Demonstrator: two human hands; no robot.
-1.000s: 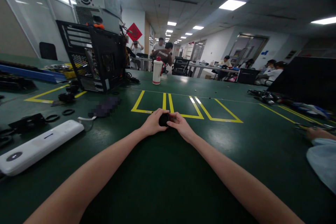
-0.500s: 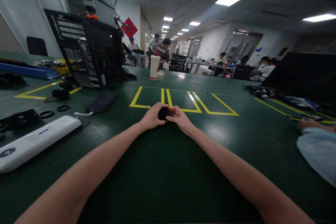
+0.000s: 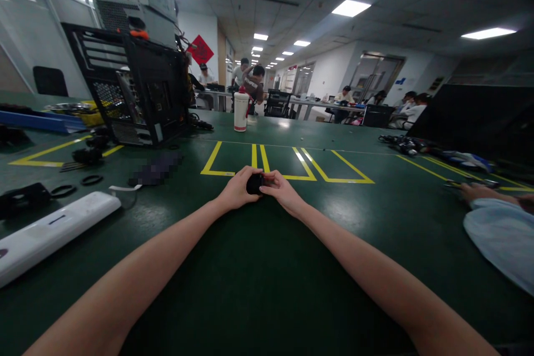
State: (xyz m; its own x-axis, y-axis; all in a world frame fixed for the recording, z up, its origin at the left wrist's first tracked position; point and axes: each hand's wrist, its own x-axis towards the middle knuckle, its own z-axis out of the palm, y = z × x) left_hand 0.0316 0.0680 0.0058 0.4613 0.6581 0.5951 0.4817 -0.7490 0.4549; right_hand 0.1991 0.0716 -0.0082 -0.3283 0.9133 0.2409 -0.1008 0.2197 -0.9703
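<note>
Near the middle of the head view, a small round black part (image 3: 254, 184) is held between both hands; its exact kind I cannot make out. My left hand (image 3: 236, 189) curls round it from the left, thumb below and fingers above. From the right, the fingertips of my right hand (image 3: 282, 192) pinch its near edge. Both hands are just above or resting on the green tabletop (image 3: 267, 278); I cannot tell which. Behind them lie yellow tape outlines (image 3: 283, 177).
An open black computer case (image 3: 154, 89) with power supplies on top stands at the left. A white bottle (image 3: 241, 111) is beyond the tape. A long white device (image 3: 58, 233) and black rings (image 3: 92, 179) lie left. At right, a co-worker's sleeve (image 3: 496, 228) reaches in.
The whole view has shifted slightly, with the scene sitting a little further left and lower. Both hands keep hold of the black part in much the same pose.
</note>
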